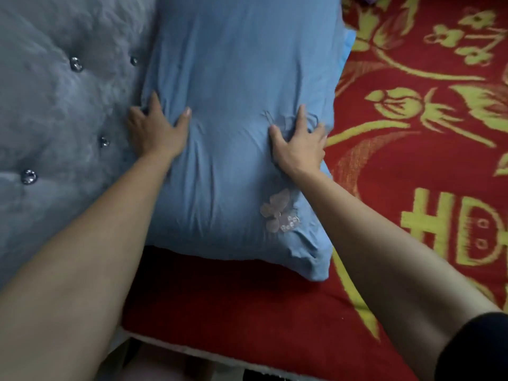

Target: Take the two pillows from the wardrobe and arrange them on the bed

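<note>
Pillow (233, 133) flat on bed (412, 160); left hand (156, 130), right hand (299, 144) splayed, pressing it.

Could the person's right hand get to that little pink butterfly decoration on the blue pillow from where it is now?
Probably yes. The right hand lies flat on the soft blue fabric pillow, and the pale pink butterfly decoration sits uncovered on the same surface just nearer the person, beside that forearm, with nothing between.

head view, close, steeply down over bed (247, 312)
</note>
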The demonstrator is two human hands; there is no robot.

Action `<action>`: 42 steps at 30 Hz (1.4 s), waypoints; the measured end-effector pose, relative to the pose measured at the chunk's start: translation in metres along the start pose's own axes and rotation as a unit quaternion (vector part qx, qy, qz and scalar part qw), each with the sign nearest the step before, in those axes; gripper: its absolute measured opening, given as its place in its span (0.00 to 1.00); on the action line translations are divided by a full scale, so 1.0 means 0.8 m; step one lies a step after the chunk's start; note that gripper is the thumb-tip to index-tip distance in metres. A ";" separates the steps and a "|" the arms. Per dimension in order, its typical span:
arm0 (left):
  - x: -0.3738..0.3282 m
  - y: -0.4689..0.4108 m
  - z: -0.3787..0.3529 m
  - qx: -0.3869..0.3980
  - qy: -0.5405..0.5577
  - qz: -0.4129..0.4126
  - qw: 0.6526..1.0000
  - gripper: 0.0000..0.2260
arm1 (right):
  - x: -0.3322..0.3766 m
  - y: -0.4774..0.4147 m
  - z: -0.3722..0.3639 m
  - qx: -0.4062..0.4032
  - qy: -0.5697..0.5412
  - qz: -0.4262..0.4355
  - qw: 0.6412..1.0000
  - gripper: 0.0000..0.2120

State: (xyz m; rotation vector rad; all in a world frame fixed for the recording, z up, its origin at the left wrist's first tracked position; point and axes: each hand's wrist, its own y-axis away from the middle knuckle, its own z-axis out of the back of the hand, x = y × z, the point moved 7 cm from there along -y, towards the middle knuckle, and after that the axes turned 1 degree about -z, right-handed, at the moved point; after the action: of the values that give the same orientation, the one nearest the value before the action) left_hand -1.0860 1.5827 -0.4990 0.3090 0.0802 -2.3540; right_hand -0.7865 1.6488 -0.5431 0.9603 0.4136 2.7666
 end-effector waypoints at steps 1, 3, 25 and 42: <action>0.018 0.005 -0.019 0.061 -0.018 0.010 0.998 0.37 | -0.011 0.003 -0.023 0.053 0.036 -0.017 0.998 0.37; 0.042 0.029 -0.049 0.116 -0.037 0.014 0.993 0.36 | -0.028 0.014 -0.050 0.087 0.048 -0.038 0.994 0.37; 0.065 0.112 -0.088 -0.016 -0.031 0.026 0.999 0.40 | -0.120 0.091 -0.071 0.001 -0.103 -0.057 0.993 0.53; 0.054 0.126 -0.078 -0.017 -0.003 -0.087 0.996 0.33 | -0.065 0.124 -0.059 -0.089 0.086 0.121 0.985 0.36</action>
State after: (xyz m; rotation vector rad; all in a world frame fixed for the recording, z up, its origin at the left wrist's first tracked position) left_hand -1.0339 1.4902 -0.5665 0.2868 0.1501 -2.5232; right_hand -0.7840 1.5320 -0.5768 0.7803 0.0732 3.0541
